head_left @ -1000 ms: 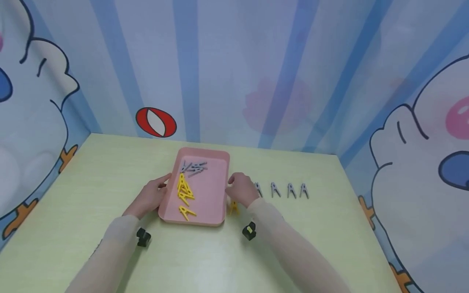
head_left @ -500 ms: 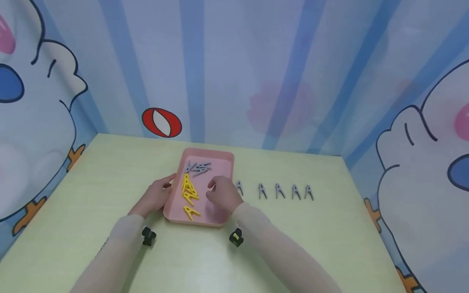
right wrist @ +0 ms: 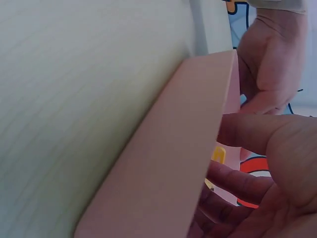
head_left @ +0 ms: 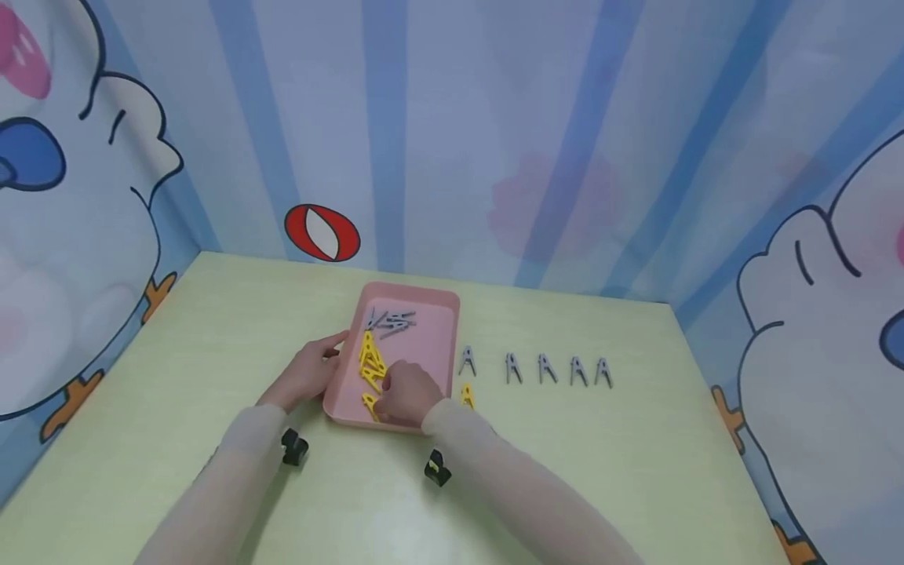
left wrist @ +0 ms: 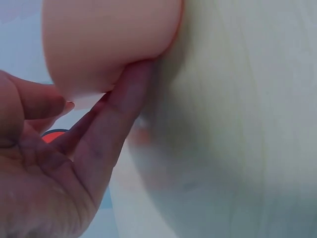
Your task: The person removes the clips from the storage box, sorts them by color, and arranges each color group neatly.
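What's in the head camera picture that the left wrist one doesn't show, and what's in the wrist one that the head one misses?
Only the head view: the right hand, yellow clothespins and gray clothespins in the pink tray, plus five gray and one yellow on the table.

Only the left wrist view: the palm side of the left hand, up close.

Both: the left hand at the tray, the table, and a red shape on the backdrop, partly hidden in the wrist view.
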Tool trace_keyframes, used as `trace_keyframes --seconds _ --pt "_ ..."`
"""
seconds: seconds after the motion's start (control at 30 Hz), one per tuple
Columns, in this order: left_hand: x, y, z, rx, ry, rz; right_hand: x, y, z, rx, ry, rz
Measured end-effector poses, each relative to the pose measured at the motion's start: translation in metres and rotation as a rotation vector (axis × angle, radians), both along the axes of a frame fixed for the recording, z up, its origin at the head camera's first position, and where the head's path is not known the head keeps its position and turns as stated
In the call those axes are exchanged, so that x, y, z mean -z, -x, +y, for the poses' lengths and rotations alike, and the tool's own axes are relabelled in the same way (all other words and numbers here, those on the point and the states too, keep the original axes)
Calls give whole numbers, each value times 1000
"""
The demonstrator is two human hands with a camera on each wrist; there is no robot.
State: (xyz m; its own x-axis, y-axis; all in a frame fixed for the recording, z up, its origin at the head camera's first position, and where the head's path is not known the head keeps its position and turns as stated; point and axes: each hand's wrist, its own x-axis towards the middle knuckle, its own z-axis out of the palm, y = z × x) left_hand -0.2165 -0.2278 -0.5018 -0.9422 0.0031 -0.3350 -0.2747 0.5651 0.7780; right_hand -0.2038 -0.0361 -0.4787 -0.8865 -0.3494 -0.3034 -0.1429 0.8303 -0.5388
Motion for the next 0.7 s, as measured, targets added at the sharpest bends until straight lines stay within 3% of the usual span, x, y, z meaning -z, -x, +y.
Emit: trace_keyframes --seconds 0.37,0.7 --pt "1 6 -12 24 -154 -68 16 1 -8 -45 -33 48" --pt "-4 7 -27 81 -298 -171 11 2 0 -21 -14 19"
